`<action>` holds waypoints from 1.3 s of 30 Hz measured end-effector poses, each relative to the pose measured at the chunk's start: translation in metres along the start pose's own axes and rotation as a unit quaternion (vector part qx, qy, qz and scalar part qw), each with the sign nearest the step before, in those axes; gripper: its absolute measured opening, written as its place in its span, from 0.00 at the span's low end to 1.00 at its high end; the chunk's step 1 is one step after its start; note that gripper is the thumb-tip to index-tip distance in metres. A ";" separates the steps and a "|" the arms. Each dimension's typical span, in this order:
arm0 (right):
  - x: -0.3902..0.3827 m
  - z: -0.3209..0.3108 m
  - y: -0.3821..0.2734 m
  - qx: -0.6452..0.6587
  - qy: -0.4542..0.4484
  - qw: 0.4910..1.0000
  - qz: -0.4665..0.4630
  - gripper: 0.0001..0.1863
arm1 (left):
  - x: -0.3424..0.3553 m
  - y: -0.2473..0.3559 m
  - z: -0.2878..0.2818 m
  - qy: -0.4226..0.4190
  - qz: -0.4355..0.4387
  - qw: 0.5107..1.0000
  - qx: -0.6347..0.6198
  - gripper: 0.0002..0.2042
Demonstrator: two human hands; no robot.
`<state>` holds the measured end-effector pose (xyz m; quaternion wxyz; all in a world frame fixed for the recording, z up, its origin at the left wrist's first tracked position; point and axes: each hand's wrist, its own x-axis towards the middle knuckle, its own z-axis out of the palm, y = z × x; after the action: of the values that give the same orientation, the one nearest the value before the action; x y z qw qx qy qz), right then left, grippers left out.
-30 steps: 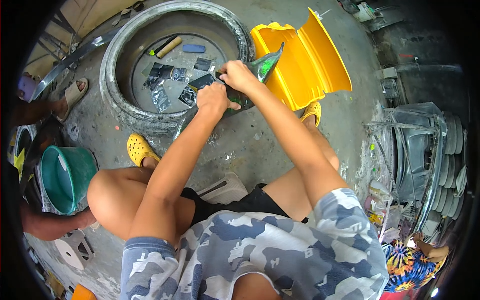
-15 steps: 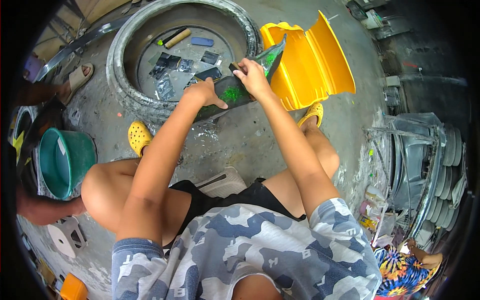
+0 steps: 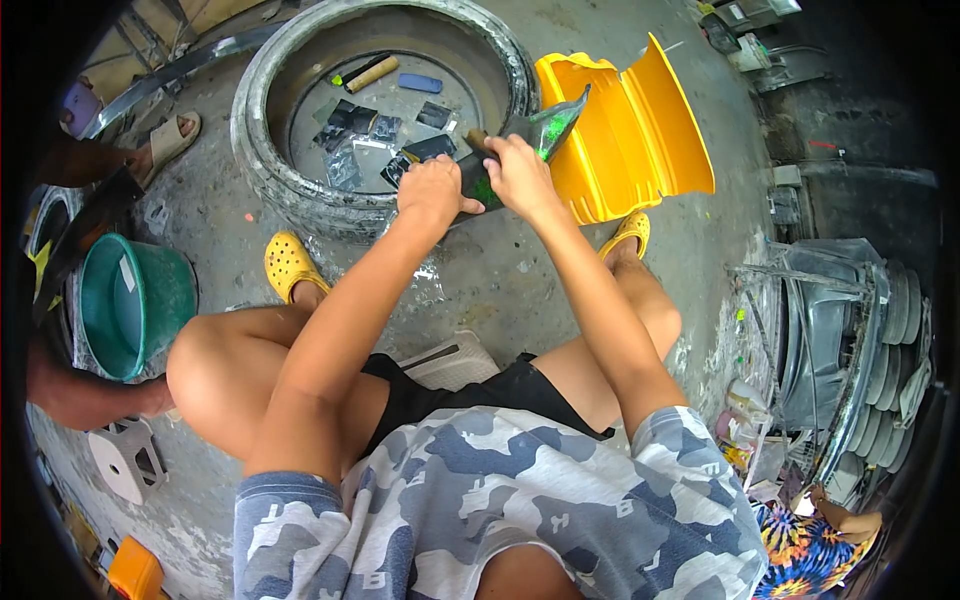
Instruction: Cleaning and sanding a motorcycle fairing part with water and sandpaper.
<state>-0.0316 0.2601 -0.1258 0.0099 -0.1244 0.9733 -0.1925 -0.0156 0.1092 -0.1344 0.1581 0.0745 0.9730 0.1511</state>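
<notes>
A long, dark, curved panel with bright green patches [image 3: 560,122] lies tilted across the near right rim of a big tyre [image 3: 250,125]. My left hand [image 3: 432,196] is closed on the panel's left part, thumb stretched along its near edge; the fingers' far side is hidden. In my right hand [image 3: 522,178], a small brown block [image 3: 478,140], pinched between thumb and fingers, is held against or just over the panel's middle; contact cannot be made out. Dark sheets [image 3: 350,118], a blue block [image 3: 420,83] and a tan roll [image 3: 372,74] lie inside the tyre.
A yellow plastic shell [image 3: 605,140] stands to the right of the panel. At the left are a green tub [image 3: 115,305], a small stool [image 3: 128,460] and another person's foot in a sandal [image 3: 172,138]. A rack of grey parts [image 3: 830,330] stands at far right.
My left hand has slid a little rightward along the panel, closer to my right hand. My right hand has drawn slightly nearer, and its block is turned. The whole view has shifted slightly.
</notes>
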 end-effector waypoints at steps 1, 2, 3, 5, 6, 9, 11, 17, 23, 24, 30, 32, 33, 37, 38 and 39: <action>-0.007 -0.005 -0.007 0.013 -0.006 1.000 -0.009 0.13 | 0.001 -0.001 0.002 0.001 -0.001 1.000 0.001 0.39; -0.003 -0.002 -0.006 0.015 -0.005 1.000 -0.011 0.13 | 0.001 -0.002 0.006 0.020 0.005 1.000 0.012 0.40; 0.002 -0.001 0.001 -0.014 0.016 1.000 -0.015 0.13 | 0.002 0.003 0.009 0.038 0.021 0.999 0.020 0.40; 0.016 0.000 0.012 -0.069 0.013 0.997 -0.010 0.13 | 0.001 0.010 0.005 0.022 0.018 1.000 0.011 0.40; 0.016 0.001 0.005 -0.068 0.012 0.998 -0.010 0.13 | 0.001 0.008 0.003 0.010 0.002 1.000 0.003 0.40; -0.003 -0.006 -0.015 -0.049 -0.018 0.998 -0.047 0.17 | -0.002 0.006 0.011 0.037 0.006 0.999 0.005 0.38; -0.001 -0.005 -0.012 -0.057 -0.010 0.998 -0.039 0.16 | -0.002 0.006 0.004 0.047 0.016 0.999 0.015 0.37; -0.009 0.007 0.009 -0.021 0.048 0.998 -0.034 0.16 | -0.004 0.006 -0.001 0.012 -0.010 1.000 -0.003 0.37; 0.013 0.007 0.027 -0.041 0.015 0.999 0.000 0.18 | 0.002 0.009 -0.001 0.022 0.003 1.000 -0.015 0.37; 0.015 0.012 0.031 -0.030 0.017 0.999 0.004 0.17 | 0.004 0.007 -0.001 0.025 0.002 1.000 -0.014 0.37; -0.021 0.023 0.064 0.029 0.052 0.998 0.013 0.19 | -0.001 0.006 -0.005 0.023 0.019 0.999 -0.011 0.37; -0.010 0.019 0.051 0.013 0.056 0.998 0.011 0.20 | 0.001 0.004 -0.007 0.011 0.003 1.000 -0.024 0.37; -0.006 0.017 0.048 0.012 0.058 0.998 0.001 0.20 | 0.004 0.002 -0.008 0.011 -0.017 0.999 -0.038 0.37; -0.054 0.043 0.081 0.083 0.093 0.992 0.016 0.19 | 0.006 -0.015 0.004 0.013 0.019 0.998 -0.054 0.41; -0.064 0.048 0.088 0.129 0.103 0.985 0.050 0.19 | 0.009 -0.014 0.002 0.015 0.020 0.998 -0.053 0.41; -0.063 0.053 0.090 0.123 0.107 0.983 0.089 0.19 | 0.012 -0.009 0.002 0.027 0.028 0.998 -0.054 0.41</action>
<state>0.0117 0.3364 -0.2105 -0.0623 -0.0139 0.9449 -0.3210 -0.0269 0.1031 -0.1423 0.1310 0.0890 0.9648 0.2100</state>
